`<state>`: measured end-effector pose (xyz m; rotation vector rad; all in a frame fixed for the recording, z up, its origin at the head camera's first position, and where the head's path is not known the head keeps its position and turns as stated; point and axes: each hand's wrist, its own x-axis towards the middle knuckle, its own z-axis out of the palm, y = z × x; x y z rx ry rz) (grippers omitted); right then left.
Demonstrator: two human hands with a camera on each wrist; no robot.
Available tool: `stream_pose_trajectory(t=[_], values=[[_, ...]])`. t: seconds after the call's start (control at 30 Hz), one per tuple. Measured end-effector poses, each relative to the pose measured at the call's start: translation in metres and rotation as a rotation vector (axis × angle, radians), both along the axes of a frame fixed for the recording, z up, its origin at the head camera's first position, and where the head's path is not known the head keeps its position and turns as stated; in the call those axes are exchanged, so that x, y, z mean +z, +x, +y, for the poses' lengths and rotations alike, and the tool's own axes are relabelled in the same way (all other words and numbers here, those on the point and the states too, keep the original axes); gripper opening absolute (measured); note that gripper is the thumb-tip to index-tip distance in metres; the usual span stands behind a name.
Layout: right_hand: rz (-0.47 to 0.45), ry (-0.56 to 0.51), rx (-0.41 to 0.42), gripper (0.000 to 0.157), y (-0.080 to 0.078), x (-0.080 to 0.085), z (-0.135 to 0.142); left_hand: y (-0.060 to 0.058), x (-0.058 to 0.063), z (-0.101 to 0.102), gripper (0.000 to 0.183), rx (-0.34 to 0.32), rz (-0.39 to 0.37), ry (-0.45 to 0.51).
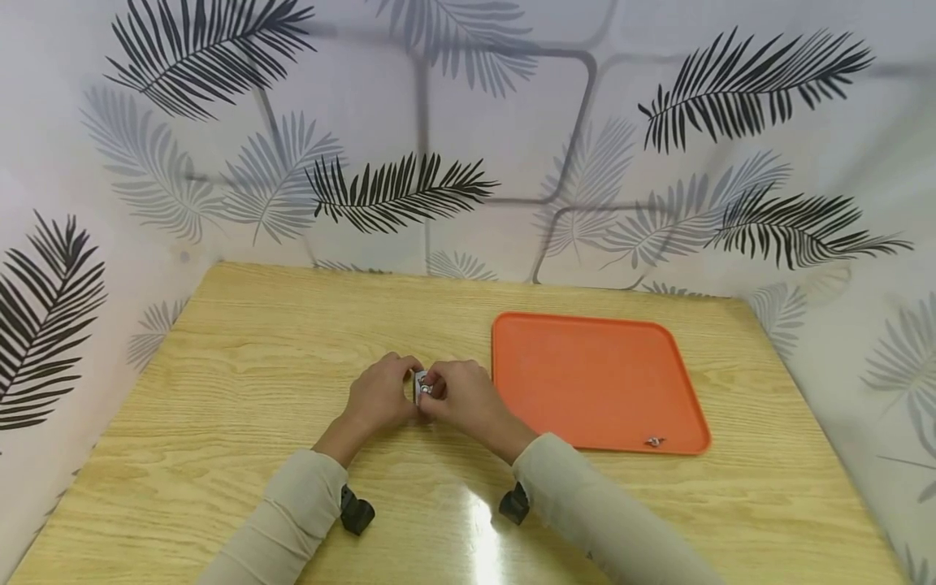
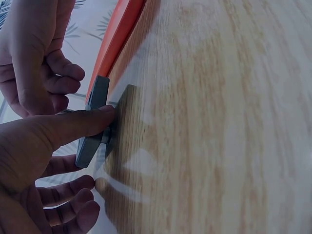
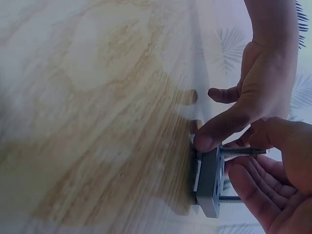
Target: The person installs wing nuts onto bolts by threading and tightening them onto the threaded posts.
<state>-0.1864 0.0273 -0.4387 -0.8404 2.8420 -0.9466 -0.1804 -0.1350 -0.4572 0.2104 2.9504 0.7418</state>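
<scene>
A small grey metal plate (image 3: 210,183) carries two threaded bolts (image 3: 236,152) that stand up from it, close over the table. My left hand (image 1: 380,392) grips the plate by its edges, the thumb (image 3: 207,141) laid along one side. From the right, my right hand (image 1: 464,394) curls its thumb and fingers around the upper end of one bolt. Its fingertips hide most of what sits there. In the left wrist view the plate (image 2: 92,126) shows edge-on under the left thumb, with the right hand (image 2: 36,63) just beyond.
An orange tray (image 1: 585,374) lies to the right of the hands on the wooden table (image 1: 292,325). A small metal piece like a wing nut (image 1: 654,441) sits near its front right edge. Behind the table hangs a leaf-patterned backdrop (image 1: 483,122).
</scene>
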Motion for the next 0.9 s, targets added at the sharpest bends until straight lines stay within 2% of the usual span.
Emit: stream_pose_trajectory(t=[0.13, 0.27, 0.37, 0.47, 0.6, 0.7, 0.9], values=[[0.007, -0.005, -0.026, 0.008, 0.002, -0.001, -0.003, 0.0, 0.0, 0.0, 0.048, 0.007, -0.008, -0.01], [-0.02, 0.017, -0.006, 0.023, 0.001, 0.001, -0.001, -0.001, 0.0, 0.0, 0.05, 0.011, -0.009, -0.02], [-0.089, 0.03, 0.072, 0.04, -0.006, 0.008, 0.006, 0.0, 0.001, 0.0, 0.057, 0.008, -0.024, -0.012], [-0.175, 0.03, 0.189, 0.049, -0.017, 0.017, 0.015, 0.0, 0.002, 0.0, 0.065, 0.006, -0.041, -0.001], [-0.331, 0.007, 0.34, 0.048, -0.03, 0.024, 0.025, 0.0, 0.002, 0.001, 0.066, 0.001, -0.044, -0.008], [-0.43, -0.015, 0.414, 0.047, -0.035, 0.025, 0.028, 0.0, 0.002, 0.0, 0.061, -0.005, -0.039, -0.019], [-0.463, -0.085, 0.491, 0.045, -0.041, 0.02, 0.026, 0.0, 0.002, 0.0, 0.059, -0.007, -0.044, -0.015]])
